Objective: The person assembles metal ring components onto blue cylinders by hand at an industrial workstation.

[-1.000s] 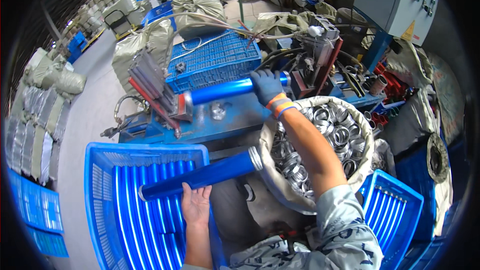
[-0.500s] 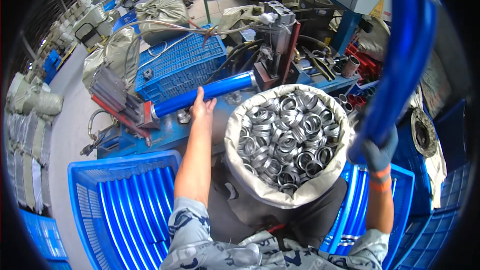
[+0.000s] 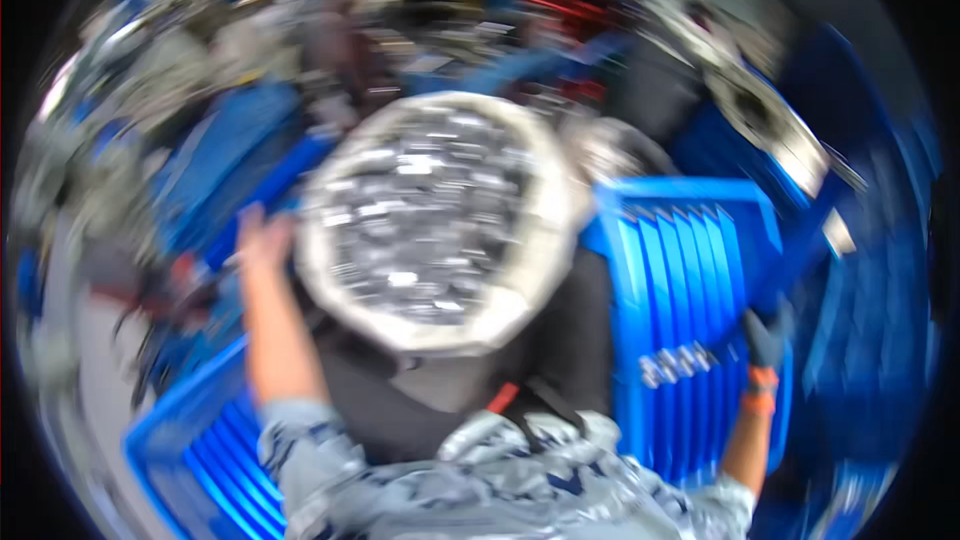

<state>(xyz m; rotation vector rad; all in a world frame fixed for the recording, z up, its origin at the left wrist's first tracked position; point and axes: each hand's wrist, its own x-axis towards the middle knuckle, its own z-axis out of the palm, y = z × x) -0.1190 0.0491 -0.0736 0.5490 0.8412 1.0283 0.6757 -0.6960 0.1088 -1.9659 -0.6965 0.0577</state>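
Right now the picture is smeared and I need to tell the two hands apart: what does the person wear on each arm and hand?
The left hand is bare. The right hand wears a dark grey-blue glove with an orange cuff. Both arms carry short sleeves in a blue-grey camouflage pattern, forearms uncovered. Finer detail is lost to blur.

We see a blurred, crowded work area. A sack (image 3: 440, 215) of metal rings sits in the middle, a blue crate (image 3: 690, 240) just to its right holding blue tubes (image 3: 690, 280), and another blue crate (image 3: 190, 440) at lower left. Beyond them the clutter is too smeared to tell.
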